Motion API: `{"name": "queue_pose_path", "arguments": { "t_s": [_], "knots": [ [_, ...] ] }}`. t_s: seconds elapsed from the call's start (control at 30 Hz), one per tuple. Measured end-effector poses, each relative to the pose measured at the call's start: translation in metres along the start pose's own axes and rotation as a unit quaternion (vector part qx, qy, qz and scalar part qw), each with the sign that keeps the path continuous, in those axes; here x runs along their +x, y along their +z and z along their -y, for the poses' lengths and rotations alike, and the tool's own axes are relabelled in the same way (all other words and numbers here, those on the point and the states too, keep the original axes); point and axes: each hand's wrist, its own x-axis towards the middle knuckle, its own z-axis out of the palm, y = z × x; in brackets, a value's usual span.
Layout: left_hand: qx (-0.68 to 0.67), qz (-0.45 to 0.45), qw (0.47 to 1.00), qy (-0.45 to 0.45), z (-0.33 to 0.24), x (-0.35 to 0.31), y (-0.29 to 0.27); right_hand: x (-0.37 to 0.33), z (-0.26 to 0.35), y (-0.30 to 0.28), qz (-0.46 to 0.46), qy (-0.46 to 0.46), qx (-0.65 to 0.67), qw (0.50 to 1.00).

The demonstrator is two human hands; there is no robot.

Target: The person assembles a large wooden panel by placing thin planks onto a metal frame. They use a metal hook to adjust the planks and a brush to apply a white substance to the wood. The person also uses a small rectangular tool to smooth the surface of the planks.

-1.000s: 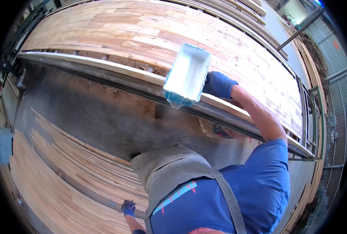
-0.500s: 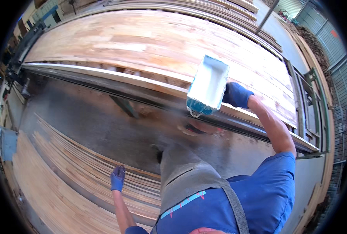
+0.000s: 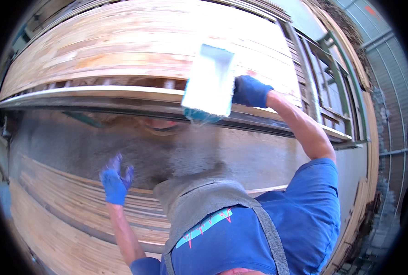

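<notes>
My right hand (image 3: 252,91), in a dark blue glove, is closed at the right side of a rectangular tub (image 3: 211,82). White stuff coats the tub's inside, and its blue-green outer wall is crusted at the near end. The tub hangs over the near edge of a long panel of joined wood strips (image 3: 121,41). How my fingers grip it is partly hidden. My left hand (image 3: 115,180), in a blue glove, hangs free at the lower left with thumb and fingers apart. It holds nothing and is over the floor beside stacked boards.
A dark metal rail (image 3: 144,107) runs along the panel's near side. To the right stands a green metal frame (image 3: 339,75). Long wooden boards (image 3: 75,238) lie stacked behind me at the lower left. Beneath the rail, a round reddish container (image 3: 162,124) is on the floor.
I have shifted toward the right along the panel, and the view has moved with me. The tub stays in my right hand. My left hand has risen and its fingers have spread.
</notes>
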Motion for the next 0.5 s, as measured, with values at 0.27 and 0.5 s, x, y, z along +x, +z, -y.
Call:
{"name": "queue_pose_path", "arguments": {
  "t_s": [0.27, 0.5],
  "knots": [
    [0.053, 0.005, 0.959, 0.278, -0.275, 0.176, 0.069, -0.155, -0.154, -0.04, 0.029, 0.052, -0.093, 0.994],
    [0.097, 0.114, 0.947, 0.284, -0.342, 0.209, 0.13, -0.276, -0.261, -0.073, 0.024, 0.151, -0.134, 0.979]
  ]
}}
